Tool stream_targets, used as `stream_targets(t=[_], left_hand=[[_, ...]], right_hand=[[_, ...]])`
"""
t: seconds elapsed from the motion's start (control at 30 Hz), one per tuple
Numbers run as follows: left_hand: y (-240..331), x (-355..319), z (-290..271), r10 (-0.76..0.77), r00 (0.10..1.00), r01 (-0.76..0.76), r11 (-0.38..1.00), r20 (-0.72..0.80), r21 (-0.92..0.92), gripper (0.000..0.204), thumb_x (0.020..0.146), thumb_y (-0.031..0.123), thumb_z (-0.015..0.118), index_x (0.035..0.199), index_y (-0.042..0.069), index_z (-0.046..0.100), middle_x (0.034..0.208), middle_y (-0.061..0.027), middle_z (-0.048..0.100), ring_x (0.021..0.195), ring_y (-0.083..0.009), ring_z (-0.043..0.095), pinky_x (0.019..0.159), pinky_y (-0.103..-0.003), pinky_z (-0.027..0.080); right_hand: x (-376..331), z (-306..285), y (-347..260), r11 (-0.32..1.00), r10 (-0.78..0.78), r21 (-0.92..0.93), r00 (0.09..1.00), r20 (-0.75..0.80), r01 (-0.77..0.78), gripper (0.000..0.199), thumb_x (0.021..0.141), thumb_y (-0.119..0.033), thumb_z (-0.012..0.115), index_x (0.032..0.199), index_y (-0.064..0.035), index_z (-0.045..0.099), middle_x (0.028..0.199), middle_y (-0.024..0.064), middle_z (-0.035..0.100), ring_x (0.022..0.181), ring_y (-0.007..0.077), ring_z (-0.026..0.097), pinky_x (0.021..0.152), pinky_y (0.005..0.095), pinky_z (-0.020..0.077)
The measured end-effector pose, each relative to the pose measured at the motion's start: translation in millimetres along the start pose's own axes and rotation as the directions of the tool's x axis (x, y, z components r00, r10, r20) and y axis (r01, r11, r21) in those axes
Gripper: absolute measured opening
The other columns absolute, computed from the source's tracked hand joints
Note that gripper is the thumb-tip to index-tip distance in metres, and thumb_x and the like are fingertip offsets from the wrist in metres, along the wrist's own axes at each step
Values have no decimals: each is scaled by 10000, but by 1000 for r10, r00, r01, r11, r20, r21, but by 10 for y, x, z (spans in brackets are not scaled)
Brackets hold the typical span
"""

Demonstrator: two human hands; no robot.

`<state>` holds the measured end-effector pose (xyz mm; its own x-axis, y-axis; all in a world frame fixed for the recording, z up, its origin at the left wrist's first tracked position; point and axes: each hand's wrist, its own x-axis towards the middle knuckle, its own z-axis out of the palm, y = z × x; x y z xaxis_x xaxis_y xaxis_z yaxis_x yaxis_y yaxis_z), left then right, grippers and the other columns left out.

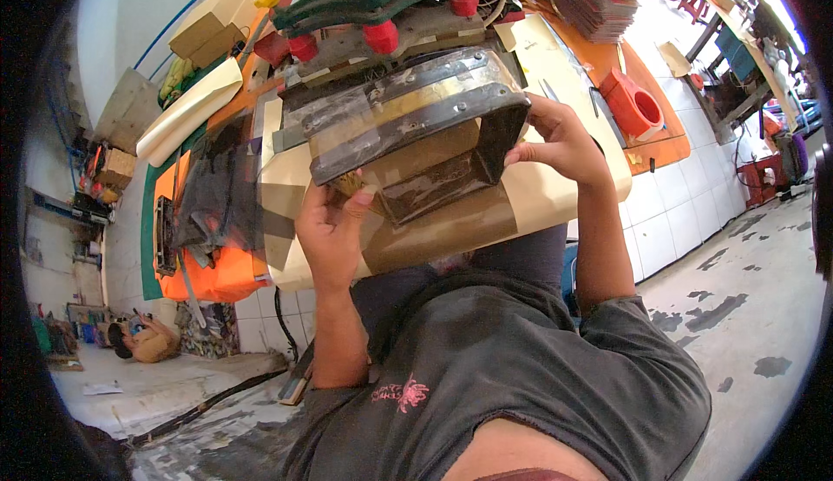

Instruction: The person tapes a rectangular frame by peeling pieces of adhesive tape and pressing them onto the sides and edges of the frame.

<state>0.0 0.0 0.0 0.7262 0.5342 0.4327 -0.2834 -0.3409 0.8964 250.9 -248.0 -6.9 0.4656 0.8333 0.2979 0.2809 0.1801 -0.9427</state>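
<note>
In front of me is a deep, open rectangular frame [406, 138], dark-edged with studs along its rim and worn brown and yellowish patches. My left hand [332, 225] grips its near left corner, thumb and fingers closed around it. Beside those fingertips shows a small yellowish tuft [350, 183] that I cannot make out. At the other end, my right hand [560, 141] holds the right side of the frame, with its thumb on the near edge. Cream paper [564, 193] lies beneath the frame, covering the bench's front.
Behind the frame stands a green device with red feet [379, 37]. A tall stack of sheets [599, 0] and a red ring-shaped holder [632, 108] are to the right. Dark mesh cloth [217, 190] and a paper roll [191, 115] lie left. Another person [147, 340] sits far left.
</note>
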Motion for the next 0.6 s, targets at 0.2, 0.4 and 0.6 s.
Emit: stream_targets(t=[0.2,0.4,0.6], left_hand=[[-61,123,-187,0,991,17,992,-132,126,261,1068,185,714,1206,-35,701,1038,-23,723,983,-99,636,890,-258,502],[-193,275,-400,-24,983,54,986,-183,158,253,1113,214,643,1170,-25,701,1037,-17,706,953,-91,592,868,-247,481],[-198,292,-403,39,969,15,977,-245,215,254,1131,215,605,1160,-16,706,1036,-25,709,941,-112,590,867,-271,482]], right_hand=[[-140,402,-221,991,-131,-62,980,-153,123,922,710,-86,996,1495,68,538,1440,102,620,1369,215,562,1219,398,389],[-146,905,-341,978,-174,-153,956,-236,140,857,684,-125,1021,1406,26,585,1321,81,652,1286,208,608,1154,383,451],[-203,1135,-207,986,-160,-89,950,-268,142,836,716,-64,987,1416,13,537,1363,87,573,1325,228,578,1153,441,465]])
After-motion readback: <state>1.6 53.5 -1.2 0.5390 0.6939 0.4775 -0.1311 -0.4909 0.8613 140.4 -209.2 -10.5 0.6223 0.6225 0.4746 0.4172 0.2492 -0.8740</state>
